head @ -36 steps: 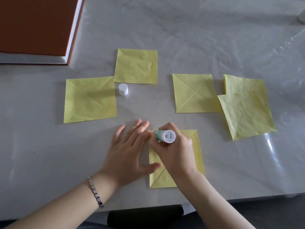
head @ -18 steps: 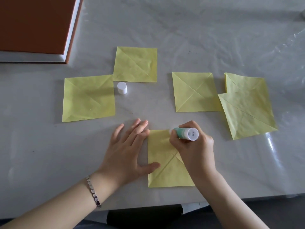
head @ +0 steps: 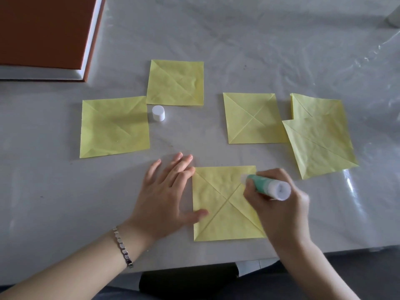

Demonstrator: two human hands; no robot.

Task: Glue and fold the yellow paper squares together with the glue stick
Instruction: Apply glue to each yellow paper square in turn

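Note:
A creased yellow paper square lies near the table's front edge. My left hand lies flat beside it, fingertips and thumb pressing its left edge. My right hand grips a green and white glue stick, whose tip touches the square's upper right corner. The white cap stands upright further back. Other yellow squares lie around: one at the left, one behind the cap, one at the centre right, and two overlapping at the right.
A big orange-brown book with white page edges lies at the back left. A wrinkled clear plastic sheet covers the grey table. The table's front edge runs just below the near square. A silver bracelet circles my left wrist.
My right hand has drawn the glue stick rightward along the near square's top edge, from its left corner to its right corner, uncovering the paper. My left hand stayed put.

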